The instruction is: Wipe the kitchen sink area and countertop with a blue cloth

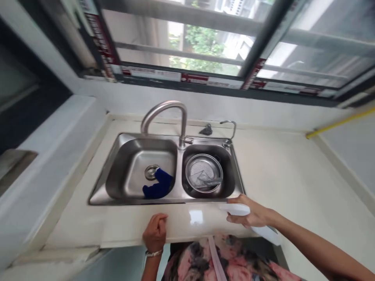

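Note:
My right hand (249,210) is closed round a white object (238,209) at the counter's front edge, just below the right basin; its far part shows beyond the wrist side, and what it is I cannot tell. My left hand (156,231) is closed with its fingers curled, resting near the front edge below the left basin; nothing shows in it. A dark blue cloth (159,185) lies in the left basin (137,164) beside the drain. Inside the right basin (228,175) sits a round metal strainer (204,166) with a clear or grey item in it.
A curved metal faucet (165,104) rises behind the basins, with a thin spout (234,127) to its right. A dark small item (206,130) lies between them. The pale counter (281,164) extends right, below a window (199,50) and yellow pipe (340,123).

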`<action>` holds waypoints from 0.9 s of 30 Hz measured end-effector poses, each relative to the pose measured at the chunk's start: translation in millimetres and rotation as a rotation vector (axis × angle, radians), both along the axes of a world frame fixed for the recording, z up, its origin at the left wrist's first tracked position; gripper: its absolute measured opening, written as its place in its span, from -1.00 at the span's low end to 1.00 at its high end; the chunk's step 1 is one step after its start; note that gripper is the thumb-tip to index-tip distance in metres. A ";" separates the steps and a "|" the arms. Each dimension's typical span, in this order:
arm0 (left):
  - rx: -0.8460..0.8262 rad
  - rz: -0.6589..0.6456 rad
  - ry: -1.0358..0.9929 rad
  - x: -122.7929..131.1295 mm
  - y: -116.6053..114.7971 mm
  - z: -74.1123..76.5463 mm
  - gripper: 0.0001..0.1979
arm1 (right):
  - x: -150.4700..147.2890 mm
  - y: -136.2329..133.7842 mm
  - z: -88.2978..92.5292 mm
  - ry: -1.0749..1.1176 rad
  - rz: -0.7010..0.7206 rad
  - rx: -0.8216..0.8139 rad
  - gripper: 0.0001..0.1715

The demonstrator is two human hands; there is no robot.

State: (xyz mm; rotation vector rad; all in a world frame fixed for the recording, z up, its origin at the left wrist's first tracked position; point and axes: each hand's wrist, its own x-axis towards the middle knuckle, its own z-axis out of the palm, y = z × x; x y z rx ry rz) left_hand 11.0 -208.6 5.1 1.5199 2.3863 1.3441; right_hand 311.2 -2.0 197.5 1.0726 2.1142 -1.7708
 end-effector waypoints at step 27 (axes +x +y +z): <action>0.125 -0.984 0.210 141.9 178.9 -24.7 -0.68 | 251.2 -69.9 -22.5 -0.052 -1.552 0.379 -0.52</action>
